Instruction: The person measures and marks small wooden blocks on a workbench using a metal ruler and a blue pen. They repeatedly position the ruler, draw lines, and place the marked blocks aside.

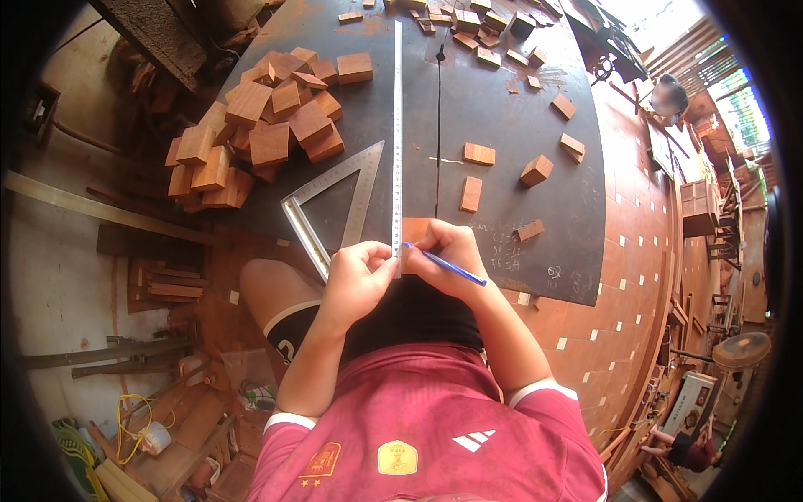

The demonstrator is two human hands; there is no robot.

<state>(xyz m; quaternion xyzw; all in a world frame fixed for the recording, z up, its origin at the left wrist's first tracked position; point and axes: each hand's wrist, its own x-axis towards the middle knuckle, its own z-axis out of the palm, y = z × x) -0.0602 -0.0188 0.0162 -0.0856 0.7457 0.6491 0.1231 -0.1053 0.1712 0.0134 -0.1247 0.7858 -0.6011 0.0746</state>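
A long steel ruler [398,125] runs straight away from me over the dark tabletop. Its near end is pinched between the thumb and fingers of my left hand [355,280]. My right hand [449,251] is closed around a blue pen [457,268], its tip close to the ruler's right edge near my left fingertips. Beside the ruler, a flat reddish wooden piece [415,227] shows partly; my right hand hides the rest of it. To the left of the ruler lies a metal set square [360,197], its thick bar reaching toward my left hand.
Many wooden blocks are heaped in a pile [269,144] on the table's left. Several loose blocks [479,154] lie right of the ruler, near chalk-like writing. Small offcuts [489,57] scatter the far end. Beyond the table's right edge, a tiled floor [623,276] and a standing fan [741,351] appear.
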